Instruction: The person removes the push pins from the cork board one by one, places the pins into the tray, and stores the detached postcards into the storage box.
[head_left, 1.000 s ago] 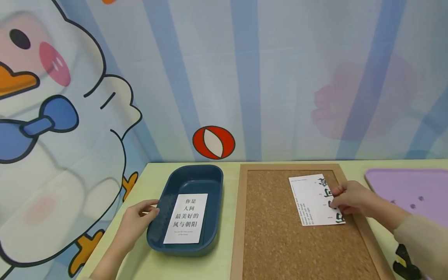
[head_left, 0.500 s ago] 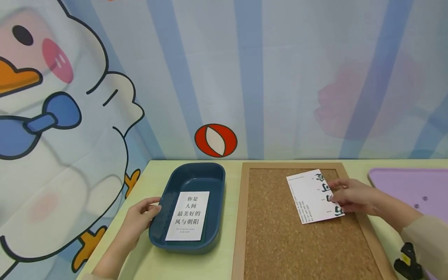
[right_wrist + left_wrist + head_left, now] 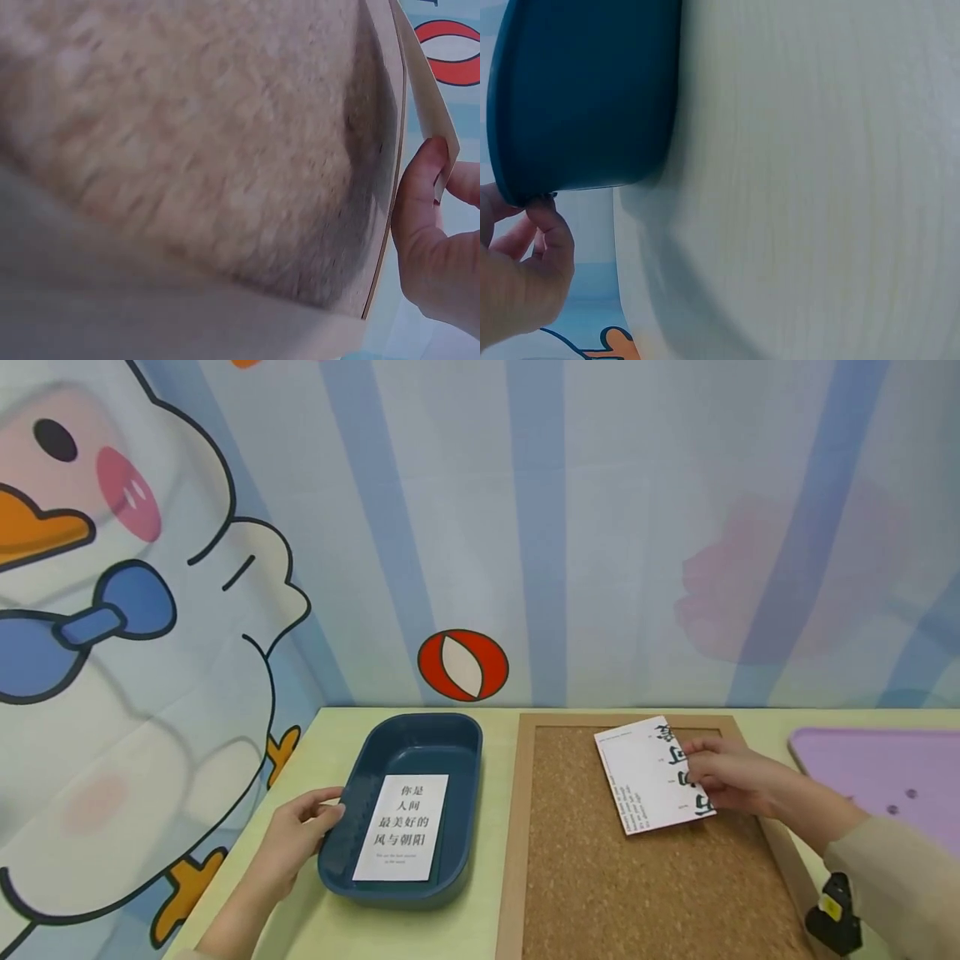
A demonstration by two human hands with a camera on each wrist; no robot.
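My left hand (image 3: pixel 296 835) pinches the left rim of a dark blue plastic basin (image 3: pixel 457 860), thumb and fingers on either side of the edge in the left wrist view. Inside the basin lies a white card (image 3: pixel 401 827) printed with lines of Chinese characters. My right hand (image 3: pixel 742 777) pinches the right edge of another white card (image 3: pixel 652 781), which carries green brush lettering and small text. That card is over the upper part of a wood-framed corkboard (image 3: pixel 637 893). In the right wrist view the card (image 3: pixel 431 97) is seen nearly edge-on, tilted between thumb and fingers.
A purple tray (image 3: pixel 885 768) with small dark round pieces (image 3: pixel 911 793) sits right of the corkboard. A black device with a yellow patch (image 3: pixel 832 910) is by the right sleeve. Behind the pale table (image 3: pixel 345 727) hangs a printed curtain (image 3: pixel 600 527).
The right hand has carried the lettered card a little to the left over the corkboard. The left hand keeps its place on the basin rim.
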